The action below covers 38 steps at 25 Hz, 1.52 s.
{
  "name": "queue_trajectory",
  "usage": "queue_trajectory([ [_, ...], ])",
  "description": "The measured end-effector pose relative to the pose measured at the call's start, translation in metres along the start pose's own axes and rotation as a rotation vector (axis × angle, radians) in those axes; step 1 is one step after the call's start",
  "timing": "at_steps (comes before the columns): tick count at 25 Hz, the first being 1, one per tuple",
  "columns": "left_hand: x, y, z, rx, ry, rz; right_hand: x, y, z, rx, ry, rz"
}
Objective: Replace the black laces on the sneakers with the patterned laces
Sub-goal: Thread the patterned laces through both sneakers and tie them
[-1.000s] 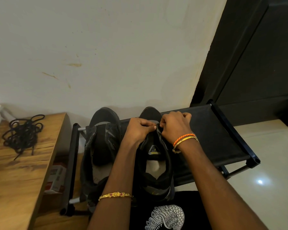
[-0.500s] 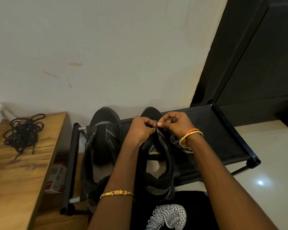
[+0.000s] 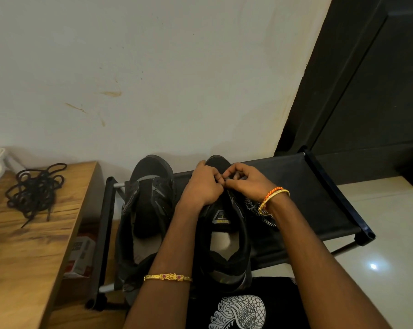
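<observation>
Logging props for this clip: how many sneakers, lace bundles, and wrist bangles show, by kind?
Sneakers: 2, left sneaker and right sneaker
Lace bundles: 2, black laces on the wooden table, patterned laces on the black rack
Bangles: 3, one on the left wrist, two on the right wrist
Total: 7

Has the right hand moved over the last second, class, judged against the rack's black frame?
Yes. The right hand has rolled outward, its wrist swinging right towards the black frame, uncovering the patterned lace.
</observation>
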State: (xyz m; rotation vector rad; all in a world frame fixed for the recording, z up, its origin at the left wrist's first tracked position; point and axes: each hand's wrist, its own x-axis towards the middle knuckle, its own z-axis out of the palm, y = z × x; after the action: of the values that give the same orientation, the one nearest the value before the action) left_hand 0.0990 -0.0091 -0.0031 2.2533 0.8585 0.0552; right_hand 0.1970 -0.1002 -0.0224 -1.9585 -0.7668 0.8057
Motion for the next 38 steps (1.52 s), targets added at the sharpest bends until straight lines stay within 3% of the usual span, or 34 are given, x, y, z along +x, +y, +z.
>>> queue_trajectory([
  [5,-0.004,0.009,-0.006,-0.009,0.199,-0.048,0.002,0.001,0.003,-0.01,0.009,0.0],
  [8,-0.01,0.008,-0.027,-0.14,0.344,-0.091,0.002,0.004,0.001,-0.003,0.026,0.021],
  [14,-0.033,0.001,-0.08,-0.497,1.028,-0.058,0.0,0.003,0.001,0.021,0.031,0.041],
  [16,-0.036,0.003,-0.084,-0.693,0.926,0.014,-0.001,0.004,0.002,-0.151,0.07,0.036],
  [18,-0.038,0.006,-0.082,-0.828,0.594,0.04,-0.007,-0.006,0.002,-0.244,0.185,-0.087],
  [20,-0.04,0.009,-0.078,-0.687,0.282,0.054,-0.016,-0.022,0.001,0.09,0.214,-0.305],
  [22,-0.044,0.015,-0.075,-0.515,0.108,0.101,-0.028,-0.038,-0.002,0.415,0.103,-0.471],
  [25,-0.045,0.017,-0.075,-0.513,0.114,0.116,-0.043,-0.049,-0.008,0.489,0.039,-0.535],
  [29,-0.044,0.013,-0.07,-0.617,0.091,0.102,-0.045,-0.049,-0.02,0.545,-0.055,-0.423],
  [35,-0.013,-0.014,-0.034,-0.532,0.239,-0.083,-0.015,-0.028,-0.001,-0.02,0.237,-0.277],
  [38,-0.004,-0.028,-0.01,-0.424,0.229,-0.211,-0.005,-0.021,0.008,-0.299,0.256,-0.195],
])
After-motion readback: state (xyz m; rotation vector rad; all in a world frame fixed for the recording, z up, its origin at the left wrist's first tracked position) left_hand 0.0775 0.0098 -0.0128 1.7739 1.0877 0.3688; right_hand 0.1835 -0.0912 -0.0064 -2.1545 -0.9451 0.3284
